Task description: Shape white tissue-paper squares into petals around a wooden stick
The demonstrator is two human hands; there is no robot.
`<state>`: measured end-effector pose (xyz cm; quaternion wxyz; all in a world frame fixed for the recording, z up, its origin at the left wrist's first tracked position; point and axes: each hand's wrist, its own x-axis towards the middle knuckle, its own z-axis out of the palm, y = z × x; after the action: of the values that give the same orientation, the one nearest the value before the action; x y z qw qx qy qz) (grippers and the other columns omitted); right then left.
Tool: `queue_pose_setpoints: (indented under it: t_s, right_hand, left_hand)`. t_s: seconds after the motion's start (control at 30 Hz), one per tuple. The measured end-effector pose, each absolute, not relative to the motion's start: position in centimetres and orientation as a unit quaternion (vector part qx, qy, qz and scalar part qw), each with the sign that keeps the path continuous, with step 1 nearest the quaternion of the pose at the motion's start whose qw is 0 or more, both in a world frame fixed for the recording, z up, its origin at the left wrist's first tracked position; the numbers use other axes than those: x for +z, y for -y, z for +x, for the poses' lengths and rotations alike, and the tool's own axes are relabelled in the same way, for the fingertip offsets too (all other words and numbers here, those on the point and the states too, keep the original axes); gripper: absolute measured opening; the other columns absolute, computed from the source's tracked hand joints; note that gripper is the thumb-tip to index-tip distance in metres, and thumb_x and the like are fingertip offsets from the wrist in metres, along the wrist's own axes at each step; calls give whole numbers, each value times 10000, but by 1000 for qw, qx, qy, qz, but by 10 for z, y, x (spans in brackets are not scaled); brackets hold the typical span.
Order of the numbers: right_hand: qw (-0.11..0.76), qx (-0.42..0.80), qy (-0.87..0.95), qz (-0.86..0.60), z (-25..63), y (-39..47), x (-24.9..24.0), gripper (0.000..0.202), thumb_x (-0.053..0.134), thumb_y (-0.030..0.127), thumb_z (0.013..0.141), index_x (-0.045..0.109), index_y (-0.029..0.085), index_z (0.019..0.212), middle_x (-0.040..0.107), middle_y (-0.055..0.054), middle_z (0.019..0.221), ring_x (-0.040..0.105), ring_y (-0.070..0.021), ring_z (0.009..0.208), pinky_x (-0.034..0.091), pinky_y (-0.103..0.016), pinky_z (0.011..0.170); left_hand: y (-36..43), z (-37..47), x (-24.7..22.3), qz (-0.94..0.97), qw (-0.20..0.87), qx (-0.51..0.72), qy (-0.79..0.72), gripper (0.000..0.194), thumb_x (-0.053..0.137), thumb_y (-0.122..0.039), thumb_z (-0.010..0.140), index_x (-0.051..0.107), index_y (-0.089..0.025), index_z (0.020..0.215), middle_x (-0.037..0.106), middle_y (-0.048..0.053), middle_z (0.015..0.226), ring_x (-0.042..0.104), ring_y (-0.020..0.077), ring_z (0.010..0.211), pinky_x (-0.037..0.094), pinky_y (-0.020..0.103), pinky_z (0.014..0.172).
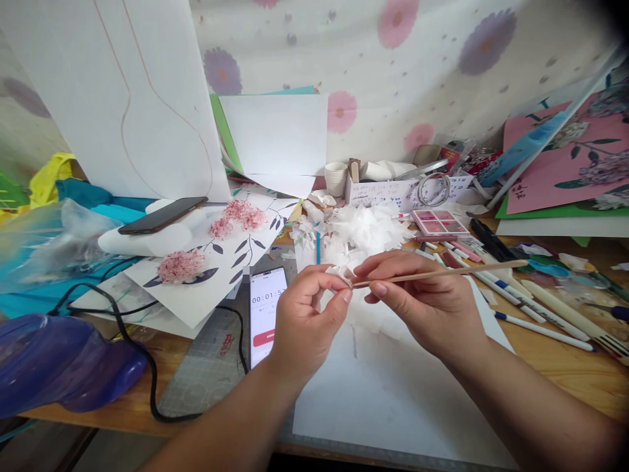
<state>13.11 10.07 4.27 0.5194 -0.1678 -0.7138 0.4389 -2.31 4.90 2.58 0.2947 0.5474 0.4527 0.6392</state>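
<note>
Over the white sheet of paper [383,400], my left hand [312,311] pinches a small piece of white tissue paper [339,272] between thumb and fingertips. My right hand [427,301] grips a thin wooden stick [472,269] like a pen; its tip meets the tissue at my left fingertips, and its other end points right. A loose heap of white tissue pieces [366,229] lies just beyond both hands. My fingers partly cover the tissue piece.
A phone [265,308] showing a timer lies left of my hands. Pink paper-flower pictures [181,267], a dark phone [164,215] and a purple container [73,360] sit farther left. Pens [521,295], a pink palette [441,224] and a paper cup [336,179] are around the heap.
</note>
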Motion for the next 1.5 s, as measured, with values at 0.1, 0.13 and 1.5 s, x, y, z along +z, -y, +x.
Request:
queue_pose_setpoints:
  t_s: [0.1, 0.13, 1.5]
  right_hand:
    - [522, 433, 717, -164, 130, -101, 43, 149, 632, 89, 860, 689, 226, 876, 686, -23, 912, 673, -144, 874, 590, -237, 643]
    - [522, 431, 718, -163, 130, -101, 43, 151, 629, 87, 860, 685, 225, 881, 687, -24, 918, 674, -145, 876, 590, -240, 645]
    - [516, 574, 611, -178, 127, -107, 37, 109, 707, 155, 826, 749, 253, 807, 697, 2, 858, 655, -123, 798, 548, -243, 700]
  left_hand:
    - [-49, -23, 27, 547, 306, 641, -444, 112, 635, -95, 788, 645, -200, 751, 595, -13, 845, 568, 115, 836, 451, 231, 789]
    - [-50, -23, 27, 544, 308, 642, -444, 108, 639, -97, 785, 641, -199, 750, 596, -13, 844, 569, 114, 835, 453, 230, 791]
    - [-51, -26, 19, 462, 498, 614, -401, 144, 645, -163, 833, 575, -190, 710, 526, -38, 719, 446, 107, 709, 340, 237, 670]
